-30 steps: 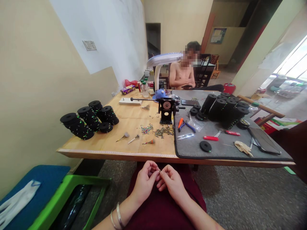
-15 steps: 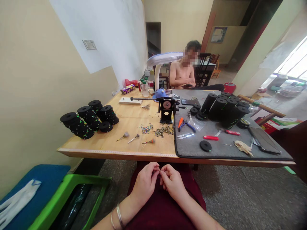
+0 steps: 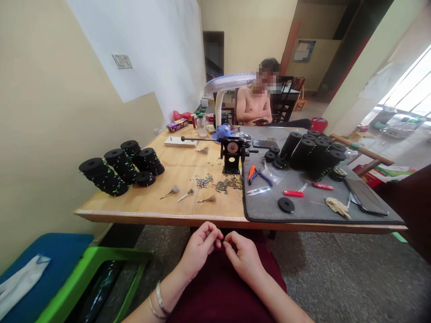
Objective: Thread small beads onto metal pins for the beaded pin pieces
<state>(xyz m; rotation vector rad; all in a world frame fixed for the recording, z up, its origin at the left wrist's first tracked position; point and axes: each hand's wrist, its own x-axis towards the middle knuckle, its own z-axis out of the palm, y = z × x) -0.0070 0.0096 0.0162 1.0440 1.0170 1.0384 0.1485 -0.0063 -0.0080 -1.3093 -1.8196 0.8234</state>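
My left hand (image 3: 198, 248) and my right hand (image 3: 244, 255) meet over my lap, just below the front edge of the wooden table (image 3: 158, 207). Both have their fingers curled in a pinch, fingertips almost touching. Something very small sits between them; I cannot make out what it is. Silver bangles circle my left wrist. On the table ahead lie a pile of small beads (image 3: 204, 181), small metal pieces (image 3: 229, 183) and three little tufted sticks (image 3: 186, 194).
A black hand-crank winder (image 3: 231, 154) stands mid-table. Black spools are stacked at left (image 3: 116, 169) and right (image 3: 311, 151). A grey mat (image 3: 303, 210) holds pliers (image 3: 256, 174), scissors, red tools and a disc. Another person sits at the far end. A green stool (image 3: 87, 278) is at my left.
My hands stay pinched together over my lap, with small finger shifts only. The view has tilted slightly, so the table sits a little higher in the picture.
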